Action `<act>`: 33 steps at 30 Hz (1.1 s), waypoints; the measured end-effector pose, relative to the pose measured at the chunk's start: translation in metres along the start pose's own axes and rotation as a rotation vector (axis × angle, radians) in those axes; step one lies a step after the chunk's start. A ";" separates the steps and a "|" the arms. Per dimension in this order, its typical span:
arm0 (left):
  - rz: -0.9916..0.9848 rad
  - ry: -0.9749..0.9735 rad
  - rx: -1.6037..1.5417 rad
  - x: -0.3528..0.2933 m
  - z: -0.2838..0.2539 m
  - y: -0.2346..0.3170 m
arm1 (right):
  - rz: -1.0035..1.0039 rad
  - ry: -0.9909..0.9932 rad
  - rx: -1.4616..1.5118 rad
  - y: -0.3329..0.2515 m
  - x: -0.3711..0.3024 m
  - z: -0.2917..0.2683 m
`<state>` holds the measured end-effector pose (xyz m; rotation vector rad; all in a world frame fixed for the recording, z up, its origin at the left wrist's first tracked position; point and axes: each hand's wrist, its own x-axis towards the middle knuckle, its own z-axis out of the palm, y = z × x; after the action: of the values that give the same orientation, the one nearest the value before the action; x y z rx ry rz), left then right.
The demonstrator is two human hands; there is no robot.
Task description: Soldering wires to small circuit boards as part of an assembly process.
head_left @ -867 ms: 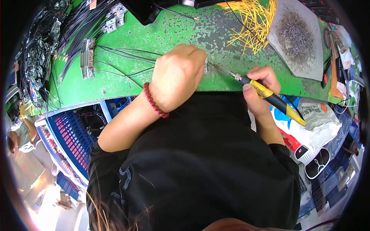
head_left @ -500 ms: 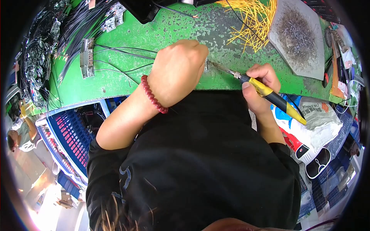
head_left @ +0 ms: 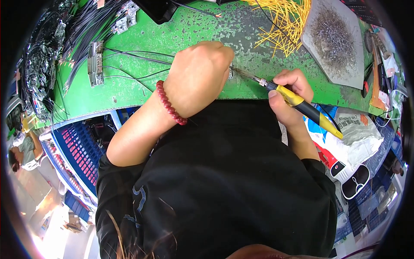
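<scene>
My right hand [head_left: 293, 93] grips a yellow and black soldering iron [head_left: 297, 101], its thin tip pointing left toward my other hand. Knuckles up, my left hand [head_left: 200, 77] is curled closed over the work, with a red bead bracelet [head_left: 166, 103] at the wrist; whatever its fingers hold is hidden beneath it. A small pale piece [head_left: 230, 72] shows at the edge of that hand, close to the iron's tip. Black wires [head_left: 133, 55] run from under the left hand to a strip of small circuit boards [head_left: 95, 64] lying on the green bench.
Yellow wires [head_left: 282, 32] lie loose at the far right, beside a grey board with dark, fuzzy scraps [head_left: 338, 36]. More black wires [head_left: 88, 30] and small circuit boards [head_left: 125, 22] spread over the far left. Below the bench's left edge stands a blue basket [head_left: 79, 151].
The strip of boards has shifted slightly left with its wires. Both hands keep nearly the same pose, and the iron's tip stays close to the left hand.
</scene>
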<state>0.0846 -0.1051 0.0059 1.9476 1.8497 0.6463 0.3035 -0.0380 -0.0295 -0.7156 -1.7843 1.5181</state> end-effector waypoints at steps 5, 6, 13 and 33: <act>0.010 0.009 -0.007 0.000 0.000 0.000 | -0.068 0.088 0.104 0.005 -0.002 -0.003; 0.010 0.006 -0.004 0.000 0.000 0.000 | -0.048 0.080 0.101 0.002 -0.002 -0.002; 0.008 0.006 0.002 -0.001 0.002 0.001 | -0.069 0.069 0.092 0.005 -0.003 -0.003; -0.176 0.491 0.176 -0.084 -0.096 -0.072 | -0.561 -0.218 -0.453 -0.007 0.047 0.007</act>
<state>-0.0316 -0.1882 0.0384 1.8118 2.4110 1.0028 0.2689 -0.0075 -0.0168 -0.2106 -2.2826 0.8509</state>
